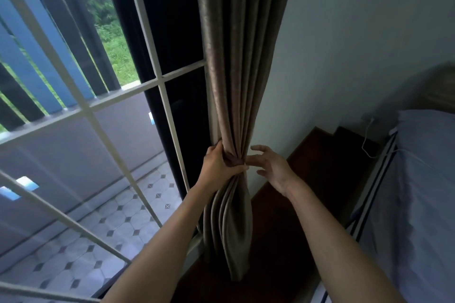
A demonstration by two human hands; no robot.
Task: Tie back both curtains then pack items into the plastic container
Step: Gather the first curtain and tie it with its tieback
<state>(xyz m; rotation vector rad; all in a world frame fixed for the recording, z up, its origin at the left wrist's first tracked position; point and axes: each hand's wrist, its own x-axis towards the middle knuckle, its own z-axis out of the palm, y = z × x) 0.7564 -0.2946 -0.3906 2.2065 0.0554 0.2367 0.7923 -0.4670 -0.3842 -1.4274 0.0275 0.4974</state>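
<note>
A taupe curtain (242, 56) hangs gathered into a narrow bunch beside the window, close to the wall corner. My left hand (219, 162) is clenched around the bunch at its pinched waist, where a band of the same fabric (235, 160) seems to wrap it. Just to the right of that spot, my right hand (268, 166) hovers with fingers spread, its fingertips nearly touching the fabric and holding nothing. Below the grip the curtain fans out and hangs down to the floor. No plastic container is in view.
White window bars (157, 79) run across the left, with a tiled balcony (103, 226) beyond. A pale wall (344, 56) stands behind the curtain. A bed with blue sheets (418, 192) fills the right, above a dark wood floor (307, 194). A white cable (366, 140) hangs near the bed.
</note>
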